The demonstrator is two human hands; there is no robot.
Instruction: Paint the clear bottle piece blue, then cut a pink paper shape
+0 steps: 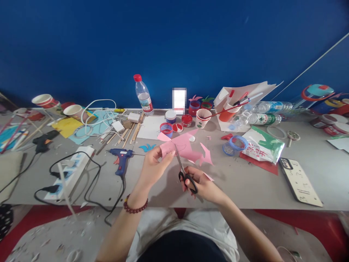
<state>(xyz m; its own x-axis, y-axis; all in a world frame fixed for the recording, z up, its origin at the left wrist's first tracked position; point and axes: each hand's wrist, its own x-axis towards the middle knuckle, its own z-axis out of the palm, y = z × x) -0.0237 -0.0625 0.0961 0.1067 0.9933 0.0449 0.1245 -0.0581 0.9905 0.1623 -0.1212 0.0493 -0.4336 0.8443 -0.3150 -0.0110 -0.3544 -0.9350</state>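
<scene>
My left hand (156, 163) pinches a sheet of pink paper (189, 142) by its left part, holding it above the table. A curved outline is drawn on the paper, and its right side has ragged cut edges. Black-handled scissors (188, 180) sit in my right hand (201, 183), with fingers through the handle loops. Their blades reach up to the paper beside my left thumb; how far apart the blades stand I cannot tell. A pink scrap (208, 177) shows just beyond my right hand. Left of my left hand lies a blue cut-out paper shape (147, 147).
A blue glue gun (121, 160) and its cable lie left, near a white power strip (71, 174). Paint jars (166, 129), a paper cup (203, 118) and a water bottle (144, 98) stand behind. Rightward are a tape roll (238, 143) and a phone (301, 182).
</scene>
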